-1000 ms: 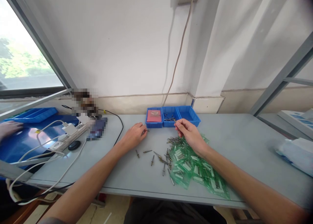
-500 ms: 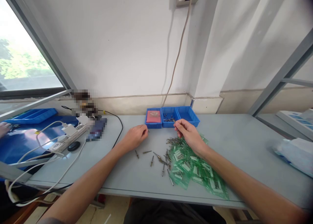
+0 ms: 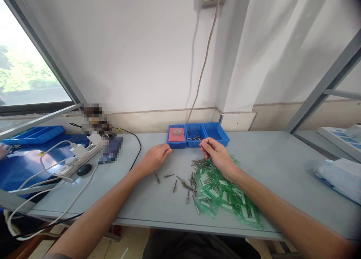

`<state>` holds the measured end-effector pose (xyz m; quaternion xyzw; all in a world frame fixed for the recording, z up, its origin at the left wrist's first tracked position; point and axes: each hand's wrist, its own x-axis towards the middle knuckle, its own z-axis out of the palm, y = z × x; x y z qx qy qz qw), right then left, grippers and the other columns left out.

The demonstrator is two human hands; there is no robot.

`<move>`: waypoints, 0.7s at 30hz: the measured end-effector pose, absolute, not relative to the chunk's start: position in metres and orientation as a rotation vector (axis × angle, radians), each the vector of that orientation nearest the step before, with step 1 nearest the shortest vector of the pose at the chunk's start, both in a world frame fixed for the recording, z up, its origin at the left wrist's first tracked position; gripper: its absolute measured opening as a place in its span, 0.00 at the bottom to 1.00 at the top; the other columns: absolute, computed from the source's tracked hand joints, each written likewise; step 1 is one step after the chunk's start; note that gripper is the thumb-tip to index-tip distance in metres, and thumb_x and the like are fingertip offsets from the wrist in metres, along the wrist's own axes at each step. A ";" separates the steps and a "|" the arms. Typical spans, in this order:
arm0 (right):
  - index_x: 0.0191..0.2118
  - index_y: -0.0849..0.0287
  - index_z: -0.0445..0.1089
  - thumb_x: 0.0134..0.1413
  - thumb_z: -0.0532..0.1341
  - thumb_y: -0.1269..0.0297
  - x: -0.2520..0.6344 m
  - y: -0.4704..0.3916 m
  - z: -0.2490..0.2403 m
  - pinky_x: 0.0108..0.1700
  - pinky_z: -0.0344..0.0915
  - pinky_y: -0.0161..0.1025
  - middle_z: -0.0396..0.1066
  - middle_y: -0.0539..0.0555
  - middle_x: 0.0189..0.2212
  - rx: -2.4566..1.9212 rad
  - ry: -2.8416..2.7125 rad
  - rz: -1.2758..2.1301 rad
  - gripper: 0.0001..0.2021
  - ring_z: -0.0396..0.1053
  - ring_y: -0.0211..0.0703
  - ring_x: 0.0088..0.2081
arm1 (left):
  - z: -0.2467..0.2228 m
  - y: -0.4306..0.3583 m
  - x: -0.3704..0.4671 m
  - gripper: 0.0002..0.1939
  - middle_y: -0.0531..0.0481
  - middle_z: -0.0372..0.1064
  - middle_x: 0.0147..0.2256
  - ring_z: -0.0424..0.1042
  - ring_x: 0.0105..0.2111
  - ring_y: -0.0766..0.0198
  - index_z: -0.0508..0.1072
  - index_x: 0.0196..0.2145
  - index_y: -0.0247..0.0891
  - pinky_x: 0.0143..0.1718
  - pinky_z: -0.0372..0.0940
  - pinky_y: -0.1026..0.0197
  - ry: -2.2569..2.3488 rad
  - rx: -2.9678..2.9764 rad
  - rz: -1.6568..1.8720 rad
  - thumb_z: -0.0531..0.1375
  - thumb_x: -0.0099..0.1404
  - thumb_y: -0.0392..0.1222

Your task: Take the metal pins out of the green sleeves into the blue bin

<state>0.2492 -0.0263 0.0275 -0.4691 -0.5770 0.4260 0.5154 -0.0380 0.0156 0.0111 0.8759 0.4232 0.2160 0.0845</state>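
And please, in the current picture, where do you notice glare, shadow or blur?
Head view: the window is nearly washed out; the blue surface at left shows glare; the hanging cable shadows the wall; pixelation hides one patch; the loose metal pins look fairly sharp.

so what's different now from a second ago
A co-worker's hand drew back toward the picture's left edge, uncovering small parts. The left hand curled slightly around a metal pin. The right hand, loose pins, green bags and blue bins stayed as they were.
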 end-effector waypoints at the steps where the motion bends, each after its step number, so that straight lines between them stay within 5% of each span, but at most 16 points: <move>1: 0.36 0.55 0.68 0.63 0.62 0.47 0.249 -0.026 0.028 0.30 0.58 0.37 0.68 0.50 0.32 -1.128 -1.384 1.022 0.15 0.62 0.39 0.27 | 0.011 0.016 -0.038 0.17 0.48 0.75 0.41 0.72 0.40 0.58 0.70 0.42 0.41 0.43 0.62 0.57 1.238 2.620 0.643 0.45 0.82 0.47; 21: 0.38 0.53 0.67 0.62 0.65 0.46 0.249 -0.032 0.034 0.31 0.59 0.39 0.64 0.47 0.28 -1.110 -1.376 0.896 0.16 0.61 0.41 0.27 | 0.012 0.012 -0.037 0.13 0.50 0.74 0.42 0.73 0.39 0.58 0.69 0.44 0.43 0.42 0.63 0.58 1.242 2.705 0.548 0.47 0.81 0.46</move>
